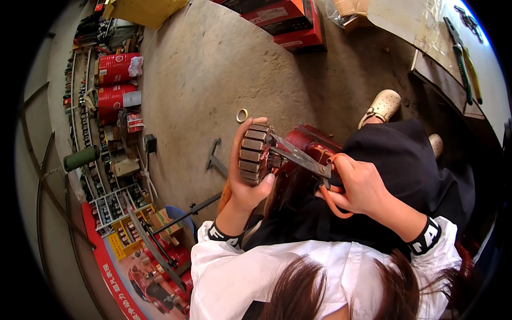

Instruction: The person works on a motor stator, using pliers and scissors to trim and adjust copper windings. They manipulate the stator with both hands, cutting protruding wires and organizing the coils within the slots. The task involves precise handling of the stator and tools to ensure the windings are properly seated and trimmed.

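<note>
My left hand [247,193] grips a round metal motor stator [250,152] by its toothed rim, holding it on its side above my lap. My right hand [362,186] holds large scissors [301,157] with orange handles, fingers in the loops. The blades reach to the inner side of the stator, among small reddish parts that are too small to make out. Behind them is a dark red, glossy object [317,137], partly hidden by my hands and my dark skirt.
Shelves of small goods with red drums [112,69] line the left. A tape roll [242,115] and metal bracket [213,160] lie on the floor. Red boxes [298,37] stand ahead. A worktable [405,24] with pliers [461,64] is at upper right. A stand [184,213] is at lower left.
</note>
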`<state>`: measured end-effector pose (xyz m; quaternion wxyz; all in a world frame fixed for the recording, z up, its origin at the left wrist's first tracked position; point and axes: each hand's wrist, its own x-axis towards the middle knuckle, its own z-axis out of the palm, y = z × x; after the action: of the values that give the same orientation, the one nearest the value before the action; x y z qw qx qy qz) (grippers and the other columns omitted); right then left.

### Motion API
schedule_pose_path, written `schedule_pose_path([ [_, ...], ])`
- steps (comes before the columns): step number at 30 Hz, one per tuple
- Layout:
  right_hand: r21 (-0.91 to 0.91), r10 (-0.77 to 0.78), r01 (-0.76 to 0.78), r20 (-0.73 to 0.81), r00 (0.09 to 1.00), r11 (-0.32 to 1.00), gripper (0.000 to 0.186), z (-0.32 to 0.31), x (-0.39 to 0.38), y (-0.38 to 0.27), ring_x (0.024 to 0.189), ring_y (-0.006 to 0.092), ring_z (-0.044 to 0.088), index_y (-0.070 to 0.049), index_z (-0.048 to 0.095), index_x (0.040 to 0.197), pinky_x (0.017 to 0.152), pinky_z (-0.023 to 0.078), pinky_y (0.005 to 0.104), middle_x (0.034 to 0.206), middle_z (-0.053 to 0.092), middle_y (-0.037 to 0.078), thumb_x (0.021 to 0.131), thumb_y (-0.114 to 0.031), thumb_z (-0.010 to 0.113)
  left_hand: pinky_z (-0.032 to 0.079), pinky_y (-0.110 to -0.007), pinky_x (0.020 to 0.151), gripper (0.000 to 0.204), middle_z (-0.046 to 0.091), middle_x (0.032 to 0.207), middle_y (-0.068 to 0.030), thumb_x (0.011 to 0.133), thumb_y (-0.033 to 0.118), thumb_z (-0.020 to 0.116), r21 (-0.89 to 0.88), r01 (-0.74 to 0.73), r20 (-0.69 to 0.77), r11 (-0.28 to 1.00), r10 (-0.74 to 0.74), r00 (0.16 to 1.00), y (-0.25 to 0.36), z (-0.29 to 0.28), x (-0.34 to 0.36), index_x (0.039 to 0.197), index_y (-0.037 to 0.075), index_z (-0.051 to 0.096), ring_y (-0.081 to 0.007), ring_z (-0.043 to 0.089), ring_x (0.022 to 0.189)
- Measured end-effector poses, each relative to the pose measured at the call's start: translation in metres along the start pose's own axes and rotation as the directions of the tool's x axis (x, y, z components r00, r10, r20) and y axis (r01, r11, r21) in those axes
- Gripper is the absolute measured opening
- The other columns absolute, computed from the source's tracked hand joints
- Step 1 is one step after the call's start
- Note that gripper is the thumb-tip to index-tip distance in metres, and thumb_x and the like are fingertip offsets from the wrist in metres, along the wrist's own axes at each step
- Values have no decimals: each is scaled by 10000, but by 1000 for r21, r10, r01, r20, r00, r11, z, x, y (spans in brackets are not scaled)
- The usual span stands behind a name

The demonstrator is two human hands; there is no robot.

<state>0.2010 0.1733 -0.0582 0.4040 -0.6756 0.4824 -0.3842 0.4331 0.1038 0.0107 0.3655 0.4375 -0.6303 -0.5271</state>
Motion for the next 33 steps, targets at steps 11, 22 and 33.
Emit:
schedule_pose_path([
  [11,198,76,-109,169,983,974,335,-5,3,-6,599,356,609,6,546,875,541,480,396,676,579,141,810,-265,732,427,-312,1006,861,430,1429,-135,670,29,619,188,-16,-28,982,22,999,7,2,1,1471,-13,304,-180,519,1159],
  [22,6,43,-44,108,993,999,382,-15,4,-8,595,372,612,14,529,865,529,488,410,707,586,175,825,-313,723,433,-344,1017,845,402,1457,-171,681,24,620,356,-91,-11,930,101,995,-3,-5,-3,1468,-3,316,-213,508,1195],
  [33,-122,107,-85,183,977,989,406,-25,0,-12,653,354,651,27,566,934,572,522,401,772,636,190,837,-339,713,388,-420,1057,859,413,1425,-229,616,16,668,569,-217,60,793,223,973,-5,-6,-2,1430,2,393,-340,462,1283],
])
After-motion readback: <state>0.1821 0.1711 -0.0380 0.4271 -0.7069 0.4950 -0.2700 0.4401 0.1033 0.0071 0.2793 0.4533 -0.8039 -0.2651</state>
